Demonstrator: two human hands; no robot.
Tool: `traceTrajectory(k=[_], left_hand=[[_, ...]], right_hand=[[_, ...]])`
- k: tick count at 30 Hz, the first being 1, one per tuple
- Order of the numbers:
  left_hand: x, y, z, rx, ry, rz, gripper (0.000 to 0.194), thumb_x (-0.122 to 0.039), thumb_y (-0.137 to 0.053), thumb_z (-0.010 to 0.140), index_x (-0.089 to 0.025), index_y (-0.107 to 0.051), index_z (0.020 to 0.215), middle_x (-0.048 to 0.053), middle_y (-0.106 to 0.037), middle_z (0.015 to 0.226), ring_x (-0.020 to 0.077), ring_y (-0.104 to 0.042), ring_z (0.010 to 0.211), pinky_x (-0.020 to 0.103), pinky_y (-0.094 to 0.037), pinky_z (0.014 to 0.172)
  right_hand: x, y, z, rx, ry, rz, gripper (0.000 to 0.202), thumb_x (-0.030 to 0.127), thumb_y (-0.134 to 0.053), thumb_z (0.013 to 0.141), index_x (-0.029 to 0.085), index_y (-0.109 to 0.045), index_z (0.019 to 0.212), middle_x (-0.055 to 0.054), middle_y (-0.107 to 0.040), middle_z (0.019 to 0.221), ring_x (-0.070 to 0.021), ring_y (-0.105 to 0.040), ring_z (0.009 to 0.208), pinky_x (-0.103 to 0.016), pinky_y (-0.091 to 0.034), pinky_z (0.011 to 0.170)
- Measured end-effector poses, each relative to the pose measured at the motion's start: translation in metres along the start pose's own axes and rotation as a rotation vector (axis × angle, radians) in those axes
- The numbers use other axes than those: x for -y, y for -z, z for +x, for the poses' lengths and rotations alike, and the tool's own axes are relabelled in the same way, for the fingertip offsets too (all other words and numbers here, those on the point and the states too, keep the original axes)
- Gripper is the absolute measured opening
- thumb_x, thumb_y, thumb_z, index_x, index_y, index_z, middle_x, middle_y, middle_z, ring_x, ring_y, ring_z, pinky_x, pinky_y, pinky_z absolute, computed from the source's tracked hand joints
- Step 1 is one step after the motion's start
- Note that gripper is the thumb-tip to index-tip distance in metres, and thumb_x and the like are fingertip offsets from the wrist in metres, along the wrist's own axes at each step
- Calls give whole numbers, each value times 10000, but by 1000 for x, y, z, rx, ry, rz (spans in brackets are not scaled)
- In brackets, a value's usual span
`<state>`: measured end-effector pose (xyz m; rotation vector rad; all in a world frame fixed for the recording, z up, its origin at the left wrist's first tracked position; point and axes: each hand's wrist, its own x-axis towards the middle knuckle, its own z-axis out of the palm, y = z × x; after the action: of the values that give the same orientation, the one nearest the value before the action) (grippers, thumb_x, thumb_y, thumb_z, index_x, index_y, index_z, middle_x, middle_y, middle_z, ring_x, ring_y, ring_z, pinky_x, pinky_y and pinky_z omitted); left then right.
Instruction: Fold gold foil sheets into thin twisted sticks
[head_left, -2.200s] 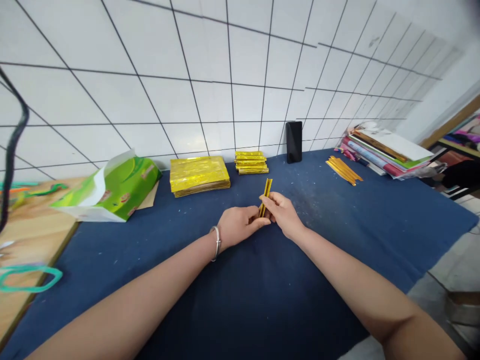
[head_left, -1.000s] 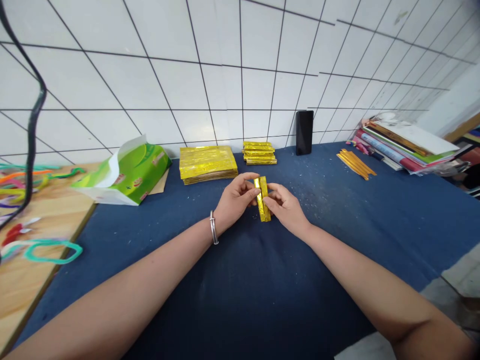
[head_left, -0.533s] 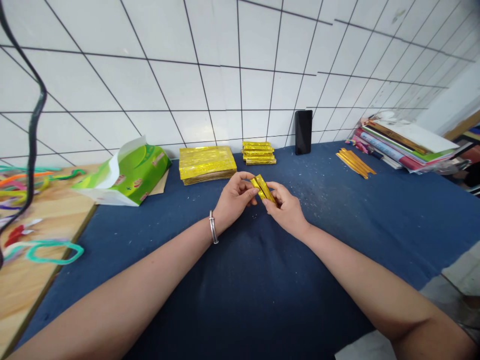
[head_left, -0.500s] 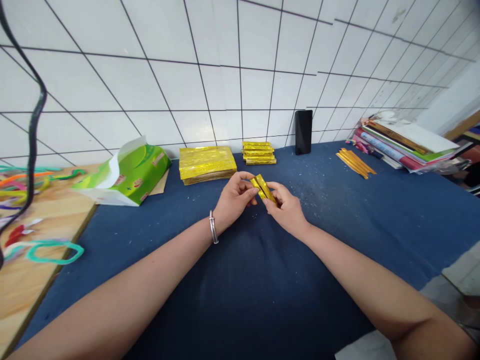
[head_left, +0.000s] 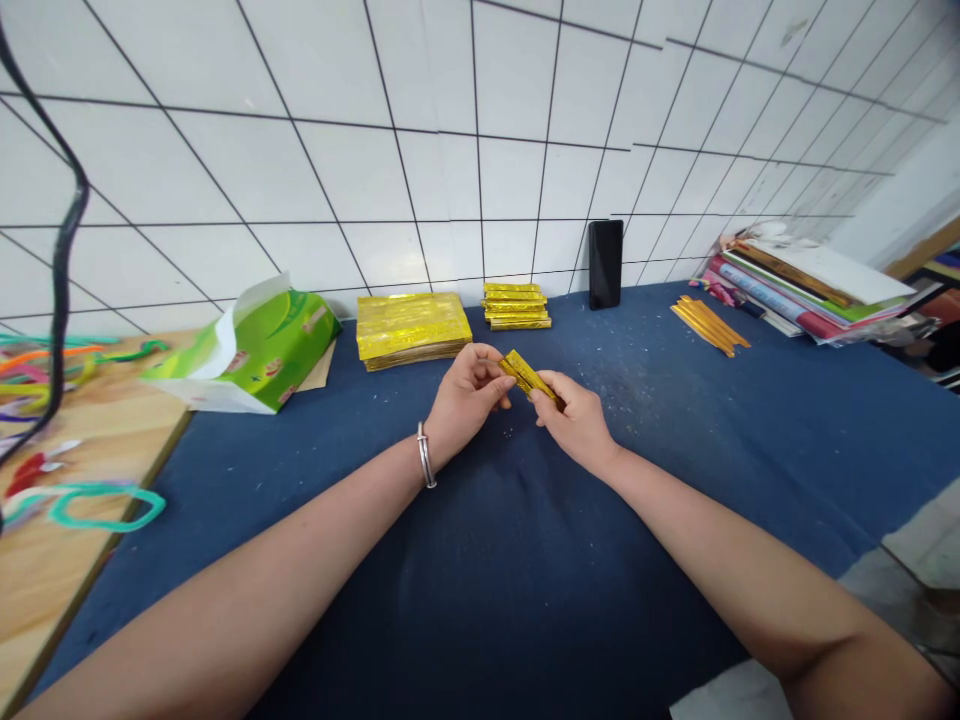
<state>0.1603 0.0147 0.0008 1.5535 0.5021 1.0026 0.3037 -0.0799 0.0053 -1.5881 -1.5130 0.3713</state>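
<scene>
A narrow, folded gold foil strip (head_left: 528,372) is being pinched by the left hand (head_left: 466,396) and gripped by the right hand (head_left: 576,416).

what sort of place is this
Probably a home or small craft workspace: a dark blue cloth covers the work surface, a stack of gold foil sheets lies on it, and a white tiled wall stands behind.

Left hand (head_left: 466,398), right hand (head_left: 574,418), both holding gold strip (head_left: 528,373)
</scene>
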Motion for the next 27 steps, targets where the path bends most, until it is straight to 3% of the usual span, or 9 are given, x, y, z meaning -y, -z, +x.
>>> traceTrajectory(k=[7, 11, 27], left_hand=[[-1, -1, 0, -16, 9, -19, 236, -170, -611, 765, -196, -448, 934, -54, -528, 719, 44, -541, 497, 163, -423, 454], [-1, -2, 0, -8, 28, -26, 231, -181, -616, 764, -192, -456, 930, -54, -523, 717, 40, -536, 499, 162, -427, 461], [0, -1, 0, -15, 42, -29, 204, -190, -619, 765, -187, -469, 905, -52, -515, 719, 36, -526, 501, 153, -416, 451]], right_hand=[[4, 1, 0, -66, 40, -52, 300, 304, -522, 799, 235, -546, 1089, -20, -639, 981, -157, -604, 839, -280, -459, 753], [4, 0, 0, -93, 3, -73, 268, 290, -538, 780, 233, -532, 1042, -8, -639, 906, -154, -602, 791, -276, -449, 718], [1, 5, 0, -34, 1, -40, 268, 367, -369, 909, 218, -547, 1044, 0, -609, 733, -126, -589, 644, -240, -444, 643]])
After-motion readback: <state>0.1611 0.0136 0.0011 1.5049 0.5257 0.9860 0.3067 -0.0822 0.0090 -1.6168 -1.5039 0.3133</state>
